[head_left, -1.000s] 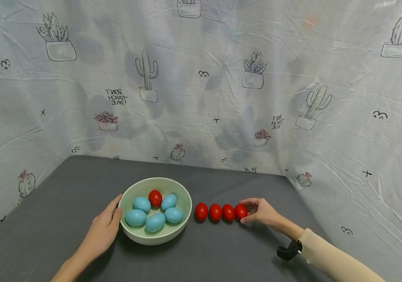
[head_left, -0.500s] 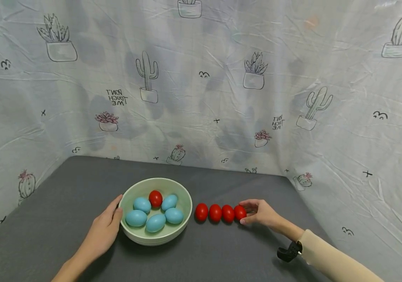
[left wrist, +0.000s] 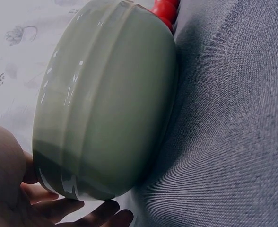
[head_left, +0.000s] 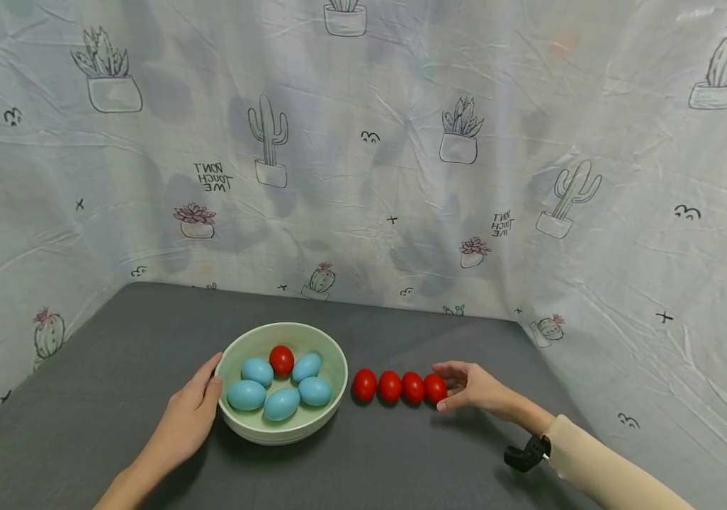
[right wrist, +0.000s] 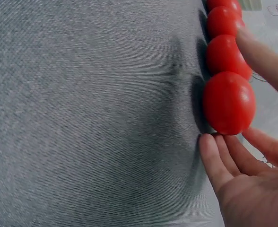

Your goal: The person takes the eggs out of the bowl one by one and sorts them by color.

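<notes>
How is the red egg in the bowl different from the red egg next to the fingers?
The red egg in the bowl lies inside the green bowl among blue eggs; the end egg lies on the grey table, last in a row of four red eggs. No hand touches the bowl's egg, while the right hand is at the end egg. Both are red, glossy and alike in shape.

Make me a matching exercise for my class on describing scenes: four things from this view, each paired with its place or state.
1. blue eggs
2. row of four red eggs
3. left hand
4. right hand

a. rests against the bowl's outer wall
b. lie on the grey cloth right of the bowl
c. fingers by the row's last egg
d. lie inside the bowl

Pairs: 1-d, 2-b, 3-a, 4-c
</notes>
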`<state>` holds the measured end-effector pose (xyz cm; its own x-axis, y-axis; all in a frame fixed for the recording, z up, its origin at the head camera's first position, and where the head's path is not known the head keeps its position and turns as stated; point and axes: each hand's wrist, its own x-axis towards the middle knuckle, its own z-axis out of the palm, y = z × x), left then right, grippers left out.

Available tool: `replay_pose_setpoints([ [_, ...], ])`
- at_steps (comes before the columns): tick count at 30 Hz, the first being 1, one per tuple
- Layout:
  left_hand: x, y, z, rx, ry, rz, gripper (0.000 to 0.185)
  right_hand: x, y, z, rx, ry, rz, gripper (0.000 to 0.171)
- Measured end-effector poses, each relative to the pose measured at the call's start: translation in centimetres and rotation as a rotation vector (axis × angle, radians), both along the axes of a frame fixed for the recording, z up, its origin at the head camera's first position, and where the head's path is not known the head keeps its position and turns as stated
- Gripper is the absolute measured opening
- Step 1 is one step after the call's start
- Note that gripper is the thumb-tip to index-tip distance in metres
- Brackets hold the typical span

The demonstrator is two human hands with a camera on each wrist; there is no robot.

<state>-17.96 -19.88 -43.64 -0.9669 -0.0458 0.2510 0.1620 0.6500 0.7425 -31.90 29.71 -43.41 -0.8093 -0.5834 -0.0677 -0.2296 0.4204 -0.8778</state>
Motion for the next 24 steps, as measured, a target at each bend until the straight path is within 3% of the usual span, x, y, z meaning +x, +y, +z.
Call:
replay_pose_setpoints([
  [12, -0.1, -0.1, -0.1, -0.008, -0.020, 0.001, 0.055, 0.2, 0.0, 1.0, 0.034, -0.030, 0.023, 0.080],
  [24, -0.1, 0.1, -0.1, -0.011, -0.001, 0.007, 0.054, 0.5, -1.0, 4.3, 0.043, 0.112, 0.002, 0.061],
])
